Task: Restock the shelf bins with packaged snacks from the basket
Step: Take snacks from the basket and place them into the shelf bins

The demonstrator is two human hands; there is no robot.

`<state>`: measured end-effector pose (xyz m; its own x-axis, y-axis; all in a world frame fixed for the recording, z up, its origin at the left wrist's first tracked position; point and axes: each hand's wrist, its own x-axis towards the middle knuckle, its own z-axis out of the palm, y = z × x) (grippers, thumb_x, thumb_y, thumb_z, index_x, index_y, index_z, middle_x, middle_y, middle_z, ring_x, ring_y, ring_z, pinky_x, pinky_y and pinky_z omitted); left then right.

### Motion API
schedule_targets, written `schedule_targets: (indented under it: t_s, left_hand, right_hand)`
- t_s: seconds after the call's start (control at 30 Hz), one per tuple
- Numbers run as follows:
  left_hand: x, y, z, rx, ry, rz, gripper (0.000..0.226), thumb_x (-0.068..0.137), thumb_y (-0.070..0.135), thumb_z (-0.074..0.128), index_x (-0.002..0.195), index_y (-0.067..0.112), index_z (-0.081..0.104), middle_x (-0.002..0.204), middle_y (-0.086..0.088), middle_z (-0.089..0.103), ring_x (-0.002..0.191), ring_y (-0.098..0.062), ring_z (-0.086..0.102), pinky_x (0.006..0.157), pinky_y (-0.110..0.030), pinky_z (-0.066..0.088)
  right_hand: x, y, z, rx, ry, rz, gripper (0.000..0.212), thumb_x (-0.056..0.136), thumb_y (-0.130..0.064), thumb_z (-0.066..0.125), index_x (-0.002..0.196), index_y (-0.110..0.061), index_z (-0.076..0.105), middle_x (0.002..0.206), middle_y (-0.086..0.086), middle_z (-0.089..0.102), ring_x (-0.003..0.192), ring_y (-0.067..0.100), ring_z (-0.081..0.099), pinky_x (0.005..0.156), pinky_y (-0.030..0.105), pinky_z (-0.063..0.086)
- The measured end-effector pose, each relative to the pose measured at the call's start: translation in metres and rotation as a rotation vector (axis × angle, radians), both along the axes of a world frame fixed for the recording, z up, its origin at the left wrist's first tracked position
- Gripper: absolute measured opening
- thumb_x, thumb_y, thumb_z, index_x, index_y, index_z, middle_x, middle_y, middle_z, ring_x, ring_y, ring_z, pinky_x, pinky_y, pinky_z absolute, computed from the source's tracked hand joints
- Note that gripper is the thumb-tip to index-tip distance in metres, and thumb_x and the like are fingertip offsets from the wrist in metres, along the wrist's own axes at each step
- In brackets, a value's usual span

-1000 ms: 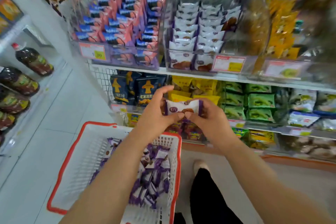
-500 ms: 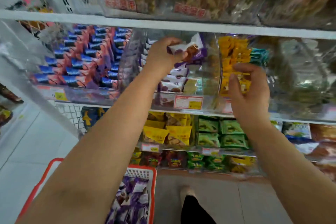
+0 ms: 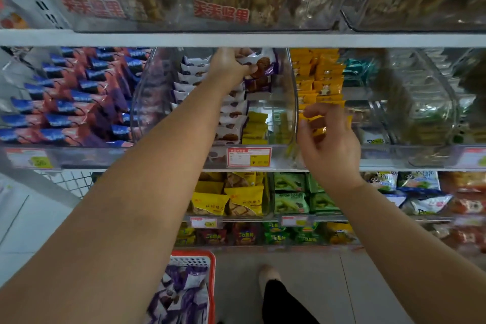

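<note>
My left hand [image 3: 231,64] reaches deep into a clear plastic shelf bin [image 3: 290,113] and grips a white-and-purple cookie packet [image 3: 260,63] near the bin's back. A row of matching white packets [image 3: 231,113] fills the bin's left side; its right side holds a few purple packets at the back. My right hand [image 3: 328,139] hovers in front of the bin's right wall, fingers loosely curled, holding nothing. The red basket [image 3: 210,279] with white mesh stands on the floor below, with several purple-and-white packets [image 3: 178,294] in it.
Blue-and-pink packets [image 3: 79,102] fill the bin to the left, yellow packets [image 3: 318,79] the bin to the right. A shelf board [image 3: 236,38] runs just above my left hand. Lower shelves hold yellow and green snack bags. My foot [image 3: 268,275] stands beside the basket.
My left hand carried the packet from chest height up into the bin and pushed it farther back. My right hand let go of it and rose beside the bin's front. The view tilted upward.
</note>
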<state>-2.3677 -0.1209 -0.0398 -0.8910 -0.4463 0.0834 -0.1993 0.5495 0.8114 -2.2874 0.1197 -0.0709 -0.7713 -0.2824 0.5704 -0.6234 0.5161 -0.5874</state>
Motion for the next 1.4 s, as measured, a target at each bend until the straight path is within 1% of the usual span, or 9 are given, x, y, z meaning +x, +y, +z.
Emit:
schedule_targets:
  t_s: [0.1, 0.17, 0.33, 0.5, 0.67, 0.87, 1.03, 1.27, 1.4]
  left_hand:
    - [0.001, -0.002, -0.003, -0.069, -0.023, -0.058, 0.031, 0.084, 0.018, 0.076, 0.114, 0.017, 0.068, 0.1, 0.01, 0.06, 0.095, -0.005, 0.056, 0.079, -0.021, 0.043]
    - [0.0, -0.001, -0.006, -0.132, -0.026, -0.082, 0.029, 0.084, 0.019, 0.076, 0.112, 0.02, 0.068, 0.103, 0.01, 0.062, 0.097, -0.006, 0.057, 0.077, -0.021, 0.041]
    - [-0.004, 0.007, -0.01, -0.278, -0.109, -0.079, 0.031, 0.081, 0.027, 0.076, 0.111, 0.03, 0.07, 0.112, 0.003, 0.068, 0.106, -0.019, 0.061, 0.091, -0.04, 0.052]
    - [-0.009, 0.003, -0.012, -0.291, -0.126, -0.092, 0.034, 0.086, 0.019, 0.073, 0.119, 0.024, 0.069, 0.117, -0.001, 0.067, 0.098, -0.012, 0.059, 0.078, -0.024, 0.046]
    - [-0.009, 0.006, -0.007, -0.435, -0.167, -0.112, 0.037, 0.092, 0.014, 0.064, 0.127, 0.026, 0.064, 0.129, -0.002, 0.062, 0.112, -0.021, 0.059, 0.087, -0.031, 0.05]
    - [-0.008, 0.003, -0.003, -0.384, -0.167, -0.113, 0.031, 0.088, 0.02, 0.071, 0.117, 0.032, 0.069, 0.119, 0.005, 0.065, 0.107, -0.017, 0.06, 0.085, -0.031, 0.05]
    - [-0.007, -0.007, 0.001, -0.287, -0.167, -0.241, 0.029, 0.091, 0.02, 0.07, 0.119, 0.024, 0.066, 0.108, 0.006, 0.058, 0.089, -0.01, 0.056, 0.066, -0.017, 0.042]
    - [-0.016, -0.004, 0.005, -0.434, -0.28, -0.248, 0.044, 0.09, 0.03, 0.069, 0.131, 0.021, 0.055, 0.127, -0.004, 0.059, 0.103, -0.019, 0.055, 0.08, -0.03, 0.043]
    - [-0.021, 0.003, 0.009, -0.613, -0.371, -0.255, 0.053, 0.094, 0.037, 0.062, 0.142, 0.021, 0.045, 0.136, -0.008, 0.054, 0.118, -0.027, 0.053, 0.084, -0.034, 0.043]
  right_hand:
    - [0.0, -0.001, -0.002, -0.02, -0.006, -0.019, 0.023, 0.094, -0.025, 0.055, 0.111, -0.01, 0.056, 0.096, 0.005, 0.064, 0.062, 0.002, 0.05, 0.047, 0.02, 0.038]
    - [-0.001, -0.002, -0.001, -0.032, -0.013, -0.029, 0.023, 0.094, -0.024, 0.056, 0.112, -0.01, 0.057, 0.097, 0.005, 0.064, 0.063, 0.003, 0.051, 0.048, 0.022, 0.04]
    - [-0.001, -0.001, -0.001, -0.027, 0.02, -0.007, 0.027, 0.094, -0.028, 0.052, 0.111, -0.008, 0.056, 0.101, 0.004, 0.062, 0.073, -0.001, 0.05, 0.049, 0.027, 0.045]
    - [-0.002, -0.001, -0.003, -0.016, 0.049, -0.011, 0.025, 0.094, -0.028, 0.052, 0.11, -0.009, 0.056, 0.101, 0.004, 0.062, 0.072, 0.005, 0.054, 0.047, 0.028, 0.046]
    - [-0.002, -0.001, -0.004, 0.002, 0.065, -0.015, 0.022, 0.093, -0.028, 0.054, 0.108, -0.012, 0.054, 0.099, 0.001, 0.062, 0.066, 0.004, 0.054, 0.046, 0.022, 0.041]
    - [-0.002, -0.001, -0.005, 0.012, 0.08, -0.023, 0.024, 0.093, -0.029, 0.053, 0.107, -0.009, 0.057, 0.099, 0.002, 0.063, 0.061, 0.001, 0.05, 0.045, 0.019, 0.037]
    - [-0.002, -0.001, -0.004, 0.017, 0.094, -0.025, 0.025, 0.093, -0.029, 0.052, 0.107, -0.009, 0.058, 0.097, 0.001, 0.063, 0.059, 0.011, 0.057, 0.043, 0.027, 0.044]
    - [-0.002, -0.002, -0.006, 0.028, 0.132, -0.026, 0.024, 0.093, -0.028, 0.051, 0.105, -0.008, 0.058, 0.087, 0.002, 0.062, 0.052, 0.017, 0.057, 0.04, 0.023, 0.037]
    - [-0.004, -0.001, -0.007, 0.036, 0.167, -0.009, 0.014, 0.094, -0.027, 0.051, 0.106, -0.019, 0.048, 0.081, 0.003, 0.062, 0.048, 0.015, 0.054, 0.04, 0.019, 0.031]
